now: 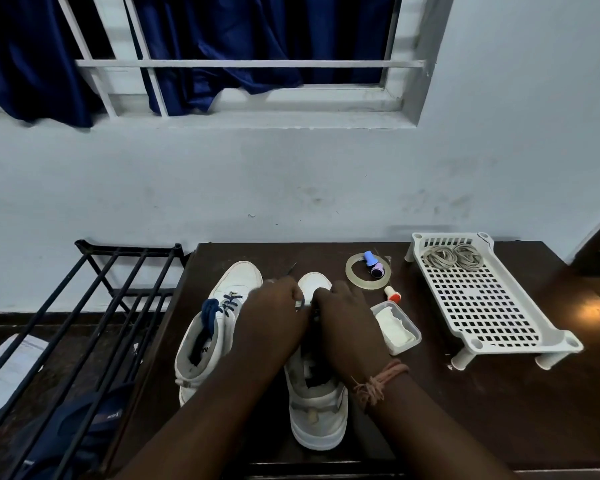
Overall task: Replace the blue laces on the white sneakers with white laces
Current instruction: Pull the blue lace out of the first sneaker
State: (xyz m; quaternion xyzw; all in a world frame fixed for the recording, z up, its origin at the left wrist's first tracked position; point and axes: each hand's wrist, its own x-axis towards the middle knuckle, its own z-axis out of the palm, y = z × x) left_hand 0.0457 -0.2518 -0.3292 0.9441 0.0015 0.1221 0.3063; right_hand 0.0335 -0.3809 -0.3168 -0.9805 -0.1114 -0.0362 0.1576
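head view: both my hands, left (pixel 272 308) and right (pixel 343 311), fingers curled over smooth white sneaker (pixel 317 393); grip unclear.

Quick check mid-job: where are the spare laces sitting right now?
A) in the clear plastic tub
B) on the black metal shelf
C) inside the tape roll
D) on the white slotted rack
D: two coiled bundles of laces lie at the far end of the white slotted rack, at the table's right side.

left sneaker (pixel 219 327) blue-laced, right sneaker (pixel 317 407) — upright
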